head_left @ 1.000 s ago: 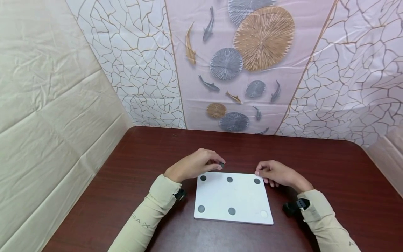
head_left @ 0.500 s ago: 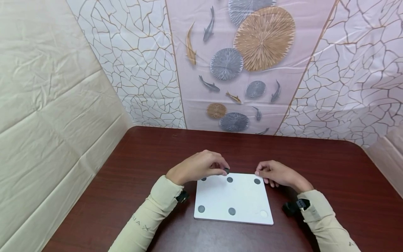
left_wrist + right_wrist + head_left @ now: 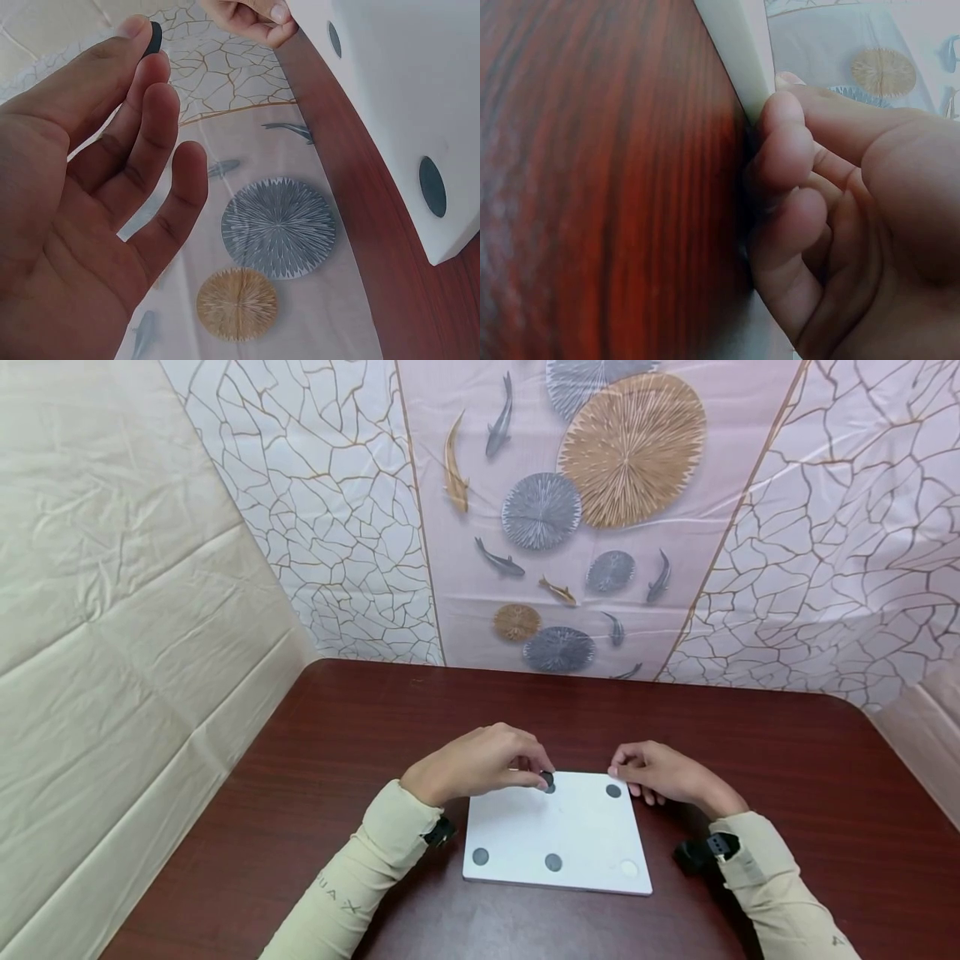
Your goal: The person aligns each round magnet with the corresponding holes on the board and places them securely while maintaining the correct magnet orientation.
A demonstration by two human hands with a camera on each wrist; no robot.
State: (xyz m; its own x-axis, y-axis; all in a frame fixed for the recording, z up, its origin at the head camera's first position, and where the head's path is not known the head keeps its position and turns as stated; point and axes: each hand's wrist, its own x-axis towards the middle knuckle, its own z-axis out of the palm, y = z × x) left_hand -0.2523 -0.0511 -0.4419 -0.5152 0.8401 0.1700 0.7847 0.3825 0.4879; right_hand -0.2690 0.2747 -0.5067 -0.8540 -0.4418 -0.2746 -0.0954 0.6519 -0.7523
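Observation:
A white rectangular board [image 3: 555,827] lies on the table, with dark round spots [image 3: 553,862] along its near and far sides and a pale round one [image 3: 628,868] at its near right corner. Between thumb and fingertips my left hand [image 3: 480,764] pinches a small dark disc [image 3: 154,39]. In the head view the disc overlaps the middle far spot, and the hand covers the far left corner. My right hand [image 3: 667,774] grips the board's far right corner, beside the dark spot [image 3: 613,791] there. Its fingertips [image 3: 784,154] are at the board's edge in the right wrist view.
Dark red wooden table [image 3: 390,702] surrounds the board. Patterned cloth [image 3: 360,527] hangs behind its far edge, and plain beige cloth [image 3: 135,610] hangs on the left. A black strapped-on device [image 3: 697,853] sits at the right wrist.
My left hand has moved right and toward me with the dark disc, from beyond the board's far edge to over the middle far spot. The right hand has stayed at the corner.

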